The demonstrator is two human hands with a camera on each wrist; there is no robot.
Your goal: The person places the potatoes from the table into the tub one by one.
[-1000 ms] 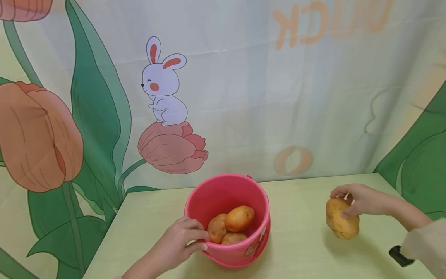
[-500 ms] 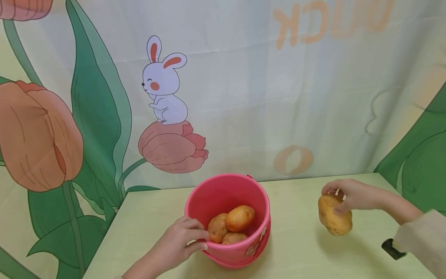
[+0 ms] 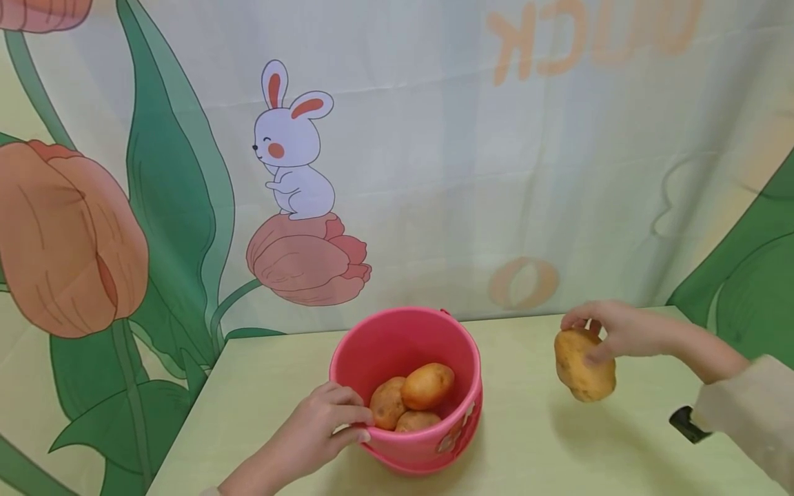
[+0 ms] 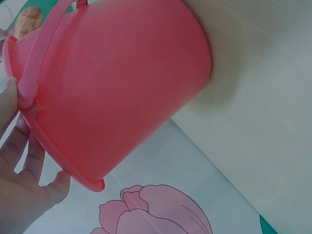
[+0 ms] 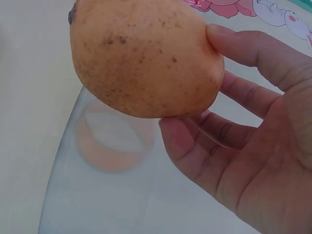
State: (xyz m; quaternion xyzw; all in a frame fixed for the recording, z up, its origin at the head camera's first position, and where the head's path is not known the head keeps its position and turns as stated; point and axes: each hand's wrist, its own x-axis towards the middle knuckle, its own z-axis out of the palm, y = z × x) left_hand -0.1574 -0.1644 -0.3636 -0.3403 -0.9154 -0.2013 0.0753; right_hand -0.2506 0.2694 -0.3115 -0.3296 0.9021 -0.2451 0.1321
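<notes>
Potato held above worktop, right of bucket, well apart. Right hand grip: fingers and thumb pinch potato top. Left hand grip: curled on bucket's near rim, steadying. Three potatoes inside. Best: firm hold, clear rim, lower gently onto pile.

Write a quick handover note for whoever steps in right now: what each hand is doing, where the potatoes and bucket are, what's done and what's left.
Left hand grips the near rim of the pink bucket, which stands on the table.
Right hand holds one potato in the air, to the right of the bucket.
Done: three potatoes lie in the bucket.
Left: the held potato is not yet in the bucket; no other loose potatoes show.
</notes>
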